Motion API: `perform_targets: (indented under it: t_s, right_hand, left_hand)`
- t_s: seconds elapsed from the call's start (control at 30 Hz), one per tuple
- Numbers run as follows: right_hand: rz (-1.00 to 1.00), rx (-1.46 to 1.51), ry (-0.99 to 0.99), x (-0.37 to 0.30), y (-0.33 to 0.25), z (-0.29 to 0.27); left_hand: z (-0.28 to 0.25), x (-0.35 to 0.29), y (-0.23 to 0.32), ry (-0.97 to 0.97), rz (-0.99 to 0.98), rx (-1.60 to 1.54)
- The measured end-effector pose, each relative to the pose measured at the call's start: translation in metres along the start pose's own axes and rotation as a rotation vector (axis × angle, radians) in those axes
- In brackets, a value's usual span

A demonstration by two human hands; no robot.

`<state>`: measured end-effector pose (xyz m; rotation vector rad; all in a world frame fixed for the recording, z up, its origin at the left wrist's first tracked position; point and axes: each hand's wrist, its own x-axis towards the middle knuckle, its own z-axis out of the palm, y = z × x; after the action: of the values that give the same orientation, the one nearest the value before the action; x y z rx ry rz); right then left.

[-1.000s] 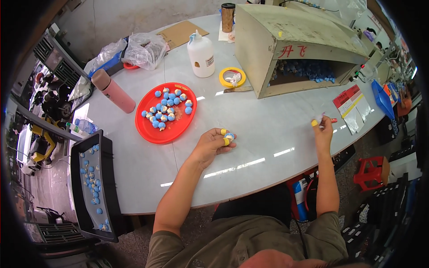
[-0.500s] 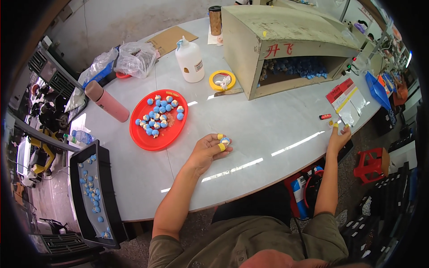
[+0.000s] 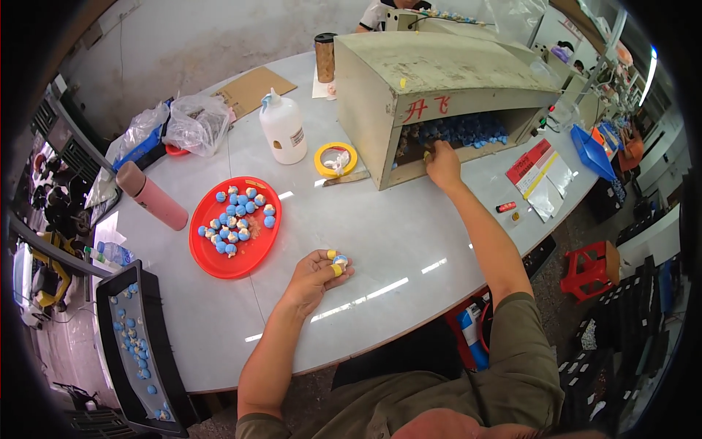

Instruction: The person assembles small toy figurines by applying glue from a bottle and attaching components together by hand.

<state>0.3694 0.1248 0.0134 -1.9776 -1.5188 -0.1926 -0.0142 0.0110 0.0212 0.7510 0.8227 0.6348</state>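
Fingers (image 3: 325, 274) of my left hand (image 3: 306, 282), with yellow bands (image 3: 337, 270) around two of them, are pinched together on a small round blue-and-white ball (image 3: 341, 260), near the smooth grey tabletop (image 3: 380, 241). My right hand (image 3: 443, 167) reaches into the wide mouth of a worn cream-coloured box (image 3: 439, 62); its fingertips are partly hidden, so I cannot tell how far they are spread or whether they grip anything. Just beyond them lies a heap of small blue pieces (image 3: 472, 130). The box's front board (image 3: 482, 101) passes above my right fingers, its side wall (image 3: 363, 110) stands to their left, and the opening runs on to their right. From my left fingers the tabletop stretches to the box's lower lip (image 3: 408, 174); the table's near edge (image 3: 365, 350) lies closer to my body. Left of those fingers sits a round red plastic tray (image 3: 252, 257) of blue-and-cream balls (image 3: 231, 210). Red hand-painted characters (image 3: 417, 110) mark the front board above my right fingers. To their right lies a red, yellow and white printed sheet (image 3: 532, 167), and to their left stands a white plastic bottle (image 3: 284, 132) with a small label (image 3: 297, 137), its print too fine to read.
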Motion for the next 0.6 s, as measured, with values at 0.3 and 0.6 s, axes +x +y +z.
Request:
perform_targets:
  t_s: [0.3,0.6]
  right_hand:
    - [0.004,-0.038,0.003,0.03,-0.007,0.017]
    - [0.306,1.324,-0.522,-0.083,-0.106,-0.049]
  left_hand:
    - [0.001,-0.003,-0.001,0.0,-0.002,-0.06]
    - [-0.001,0.0,-0.007,0.12,0.117,-0.101]
